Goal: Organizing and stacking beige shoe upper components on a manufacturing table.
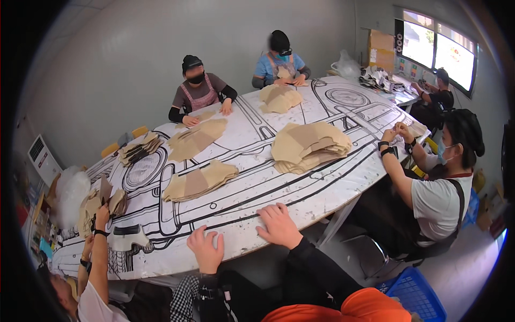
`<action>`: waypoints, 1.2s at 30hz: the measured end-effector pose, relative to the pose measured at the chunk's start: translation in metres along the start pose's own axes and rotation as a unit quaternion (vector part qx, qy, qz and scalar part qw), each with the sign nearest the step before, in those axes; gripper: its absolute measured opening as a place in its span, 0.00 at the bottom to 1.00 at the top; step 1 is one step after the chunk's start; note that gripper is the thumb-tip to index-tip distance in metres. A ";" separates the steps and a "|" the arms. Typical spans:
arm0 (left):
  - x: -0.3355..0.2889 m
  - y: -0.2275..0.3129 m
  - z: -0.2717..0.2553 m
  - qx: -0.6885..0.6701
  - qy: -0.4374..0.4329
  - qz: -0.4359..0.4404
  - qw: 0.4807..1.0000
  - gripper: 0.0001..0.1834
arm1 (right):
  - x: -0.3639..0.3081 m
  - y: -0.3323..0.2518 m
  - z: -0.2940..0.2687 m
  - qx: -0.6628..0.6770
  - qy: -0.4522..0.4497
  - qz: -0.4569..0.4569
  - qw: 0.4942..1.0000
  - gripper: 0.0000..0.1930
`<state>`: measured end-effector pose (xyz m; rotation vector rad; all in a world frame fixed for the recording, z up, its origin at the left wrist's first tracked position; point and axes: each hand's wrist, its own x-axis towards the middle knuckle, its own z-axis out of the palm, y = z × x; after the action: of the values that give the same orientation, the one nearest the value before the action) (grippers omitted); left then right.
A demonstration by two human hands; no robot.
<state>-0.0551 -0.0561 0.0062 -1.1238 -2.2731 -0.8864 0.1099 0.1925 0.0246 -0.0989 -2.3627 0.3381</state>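
Observation:
My left hand (205, 250) is at the near edge of the white table, fingers apart, with nothing in it. To its right, my right hand (279, 226) rests palm down on the tabletop (241, 232), fingers spread and holding nothing. The nearest stack of tan cut pieces (217, 174), with a browner band across it, lies beyond my left hand. A taller stack of similar tan pieces (289, 145) sits farther off, beyond my right hand. Whether the pieces are fabric or leather I cannot make out.
Co-workers sit around the table, which bears black line drawings. More tan stacks (198, 139) (280, 99) lie before the two people opposite. At left, a co-worker's hand (102, 214) handles pieces near a pale dark-edged piece (129, 239). A blue basket (416, 292) stands on the floor at right.

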 end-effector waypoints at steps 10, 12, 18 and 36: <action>-0.001 0.004 -0.002 0.111 0.035 -0.015 0.993 0.23 | -0.003 -0.002 0.012 -0.003 -0.023 0.104 0.994 0.30; -0.001 0.002 0.002 0.074 0.027 -0.039 0.996 0.25 | -0.004 -0.002 0.009 -0.029 -0.008 0.090 0.995 0.31; -0.005 -0.007 0.003 0.132 0.012 -0.027 0.991 0.27 | 0.001 -0.003 0.009 -0.027 -0.032 0.084 0.996 0.35; -0.011 -0.020 0.012 0.060 -0.006 -0.022 0.998 0.14 | -0.007 -0.001 0.023 -0.002 -0.031 0.096 0.995 0.32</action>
<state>-0.0670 -0.0626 -0.0156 -1.0336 -2.3357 -0.7494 0.0991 0.1854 0.0046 -0.3228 -2.4208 0.4346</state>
